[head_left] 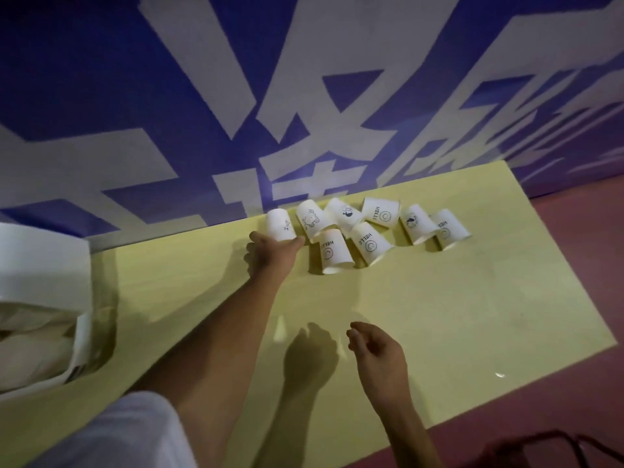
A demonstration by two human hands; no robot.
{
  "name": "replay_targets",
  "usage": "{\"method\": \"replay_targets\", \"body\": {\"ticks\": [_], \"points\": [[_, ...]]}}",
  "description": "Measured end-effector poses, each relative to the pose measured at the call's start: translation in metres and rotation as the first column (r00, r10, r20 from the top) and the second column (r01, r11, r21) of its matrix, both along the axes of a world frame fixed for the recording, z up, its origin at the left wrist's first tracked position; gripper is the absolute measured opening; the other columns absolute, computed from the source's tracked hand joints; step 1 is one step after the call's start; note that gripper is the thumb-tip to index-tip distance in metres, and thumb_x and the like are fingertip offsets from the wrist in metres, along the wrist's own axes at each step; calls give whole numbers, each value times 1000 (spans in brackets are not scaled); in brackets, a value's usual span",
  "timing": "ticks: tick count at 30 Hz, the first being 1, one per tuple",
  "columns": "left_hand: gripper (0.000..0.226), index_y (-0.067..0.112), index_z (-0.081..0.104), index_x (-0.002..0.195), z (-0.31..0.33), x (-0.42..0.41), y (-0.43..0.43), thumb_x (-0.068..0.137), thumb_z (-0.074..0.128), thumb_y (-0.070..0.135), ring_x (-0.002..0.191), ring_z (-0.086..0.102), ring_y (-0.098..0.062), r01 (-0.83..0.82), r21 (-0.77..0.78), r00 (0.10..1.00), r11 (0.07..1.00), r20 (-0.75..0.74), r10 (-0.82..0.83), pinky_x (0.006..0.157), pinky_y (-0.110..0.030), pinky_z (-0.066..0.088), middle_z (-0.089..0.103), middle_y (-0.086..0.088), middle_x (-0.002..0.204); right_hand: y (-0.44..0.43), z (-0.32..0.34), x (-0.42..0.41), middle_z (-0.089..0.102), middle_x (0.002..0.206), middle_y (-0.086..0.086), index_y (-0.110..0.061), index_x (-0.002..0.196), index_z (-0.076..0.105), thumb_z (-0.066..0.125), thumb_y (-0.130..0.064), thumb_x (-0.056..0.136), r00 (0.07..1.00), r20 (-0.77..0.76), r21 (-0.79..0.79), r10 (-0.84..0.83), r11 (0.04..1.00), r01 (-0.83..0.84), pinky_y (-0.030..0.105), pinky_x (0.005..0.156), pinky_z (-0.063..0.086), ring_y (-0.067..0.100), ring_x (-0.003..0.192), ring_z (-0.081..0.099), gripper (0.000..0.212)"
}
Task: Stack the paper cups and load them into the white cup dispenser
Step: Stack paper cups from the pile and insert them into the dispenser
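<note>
A: Paper cups (pixel 368 243): where are they?
B: Nearest me, my right hand (pixel 378 352) hangs loosely curled, holding nothing. Farther out, my left hand (pixel 270 253) grips the leftmost cup (pixel 278 224); the rest cluster at the yellow table (pixel 439 315)'s far edge.

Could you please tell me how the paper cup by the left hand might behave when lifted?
Being thin paper, the cup probably lifts with almost no effort. The left hand curls round its wall, which would likely dent under a hard squeeze. Standing mouth down on the table, it seems unlikely to tip.
</note>
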State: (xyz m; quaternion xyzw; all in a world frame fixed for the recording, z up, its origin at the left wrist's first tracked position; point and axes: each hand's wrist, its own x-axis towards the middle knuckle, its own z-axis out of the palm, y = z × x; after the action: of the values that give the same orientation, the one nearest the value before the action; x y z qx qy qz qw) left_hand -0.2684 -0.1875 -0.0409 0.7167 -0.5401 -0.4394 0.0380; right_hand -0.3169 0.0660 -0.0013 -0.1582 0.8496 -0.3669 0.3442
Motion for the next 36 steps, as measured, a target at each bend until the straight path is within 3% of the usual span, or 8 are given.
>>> {"method": "replay_targets", "body": {"ticks": [6,9,11,16,19,23,29,36], "points": [[81,8,44,136,-28,-18,-9,79,79,53,119,55,-40,-117,-36,989,992,87,120,97,-49,52,56,-19,136,-16,-22,-59,75,112,-5,-17,123,72,67,-28,98,999,11,50,51,997,-52,7,73,48,1,90,70,28],[78,11,45,133,-18,-11,-12,72,83,41,107,63,-39,-154,-57,988,986,-6,153,90,-49,56,58,-16,131,-40,-30,-96,72,116,2,-14,132,65,75,-30,92,997,-30,47,-77,996,78,23,81,53,15,90,70,44],[78,18,44,135,-1,4,2,71,85,36,102,64,-35,-118,-150,991,982,-76,107,85,-46,57,55,-11,129,-58,-34,-119,64,132,10,-14,145,52,81,-36,86,993,-29,41,-114,992,115,38,95,54,28,109,67,69],[83,31,40,129,41,50,59,67,95,34,103,63,-26,-64,-311,981,948,-196,2,85,-45,57,58,0,125,-84,-58,-163,49,147,19,-11,156,36,92,-52,60,996,63,61,-58,997,54,46,107,49,32,134,51,118],[76,28,49,127,47,65,77,68,95,41,103,63,-21,-56,-286,978,957,-207,-5,87,-47,57,61,5,120,-84,-69,-169,61,128,14,-11,141,56,89,-55,56,1000,-1,51,0,999,0,47,98,54,30,120,58,101],[71,39,53,121,46,77,84,65,95,51,104,64,-16,-83,-266,966,960,-260,12,84,-46,58,62,11,120,-76,-51,-160,64,123,3,-9,136,53,87,-20,81,997,-34,-97,-76,993,72,30,77,55,23,105,67,66],[71,38,56,128,60,104,91,69,94,44,114,60,-15,-55,-317,945,947,-324,-53,85,-38,58,56,12,129,-61,-3,-105,56,135,-8,-23,141,52,88,-26,80,989,-97,-319,-114,944,78,25,87,57,7,115,61,71],[83,34,50,142,81,146,110,71,91,41,122,53,-10,-115,-410,925,905,-376,-52,93,-28,52,51,16,135,-70,44,-9,53,132,-23,-29,139,54,89,-42,77,986,-149,-422,76,897,-133,13,87,51,7,123,57,73]]}}
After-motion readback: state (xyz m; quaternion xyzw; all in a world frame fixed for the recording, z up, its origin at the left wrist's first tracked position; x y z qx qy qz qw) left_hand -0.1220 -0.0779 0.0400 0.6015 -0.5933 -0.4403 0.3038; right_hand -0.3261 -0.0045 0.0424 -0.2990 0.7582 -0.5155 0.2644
